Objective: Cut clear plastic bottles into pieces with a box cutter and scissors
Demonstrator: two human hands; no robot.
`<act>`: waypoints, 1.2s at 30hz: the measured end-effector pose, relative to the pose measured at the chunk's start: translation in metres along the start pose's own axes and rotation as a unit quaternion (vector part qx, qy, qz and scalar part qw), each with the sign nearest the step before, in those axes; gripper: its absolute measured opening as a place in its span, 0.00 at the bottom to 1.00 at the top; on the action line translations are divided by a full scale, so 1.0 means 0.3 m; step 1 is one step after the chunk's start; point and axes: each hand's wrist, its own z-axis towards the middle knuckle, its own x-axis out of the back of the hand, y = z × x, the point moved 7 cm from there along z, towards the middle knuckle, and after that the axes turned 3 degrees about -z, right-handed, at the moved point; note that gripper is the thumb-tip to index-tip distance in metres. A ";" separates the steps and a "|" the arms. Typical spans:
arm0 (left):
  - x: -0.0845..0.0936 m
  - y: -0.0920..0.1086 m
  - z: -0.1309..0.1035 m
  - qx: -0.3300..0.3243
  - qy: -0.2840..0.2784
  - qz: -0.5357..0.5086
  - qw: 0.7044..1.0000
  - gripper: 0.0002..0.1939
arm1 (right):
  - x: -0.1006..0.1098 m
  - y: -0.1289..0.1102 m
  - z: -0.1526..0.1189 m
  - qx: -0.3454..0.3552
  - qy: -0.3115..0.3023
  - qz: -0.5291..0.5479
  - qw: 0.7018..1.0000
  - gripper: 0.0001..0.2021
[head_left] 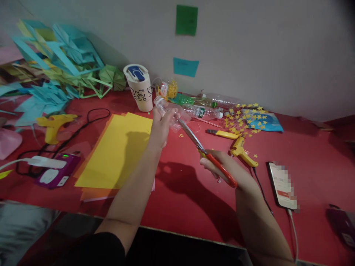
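Closed around a piece of clear plastic bottle [158, 101], my left hand [162, 127] is raised over the table, the bottle's neck poking out above the fingers. My right hand [222, 166] grips red-handled scissors [219, 168], whose long metal blades point up and left. The blade tips reach the plastic beside my left hand; whether they cut into it I cannot tell. Behind the plastic lie a clear bottle with a green label [201, 111] and a green bottle [191, 100]. A yellow utility knife [226, 135] rests to the right.
A stack of yellow and orange paper [111, 155] lies left, near a white cup [140, 88]. Yellow glue guns [244, 153] sit on both sides. Yellow paper stars [244, 120], a charging phone [283, 186], a purple power strip [59, 171] and blue-green folded paper [74, 51] surround the workspace.
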 end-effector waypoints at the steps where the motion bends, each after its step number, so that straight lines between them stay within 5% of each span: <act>1: 0.002 0.000 0.002 -0.006 -0.002 0.002 1.000 0.23 | 0.002 -0.001 0.000 -0.003 0.008 -0.005 1.000 0.27; 15: 0.036 -0.007 0.034 -0.058 -0.024 0.007 0.998 0.24 | -0.008 0.025 0.020 -0.039 0.037 -0.022 0.998 0.25; 26: -0.010 -0.001 0.021 -0.107 -0.125 0.072 0.984 0.29 | -0.004 -0.011 0.003 0.017 0.039 -0.017 0.999 0.25; 36: -0.005 0.016 0.016 -0.090 -0.097 0.040 0.990 0.28 | -0.010 -0.012 0.009 -0.015 0.060 -0.002 0.998 0.27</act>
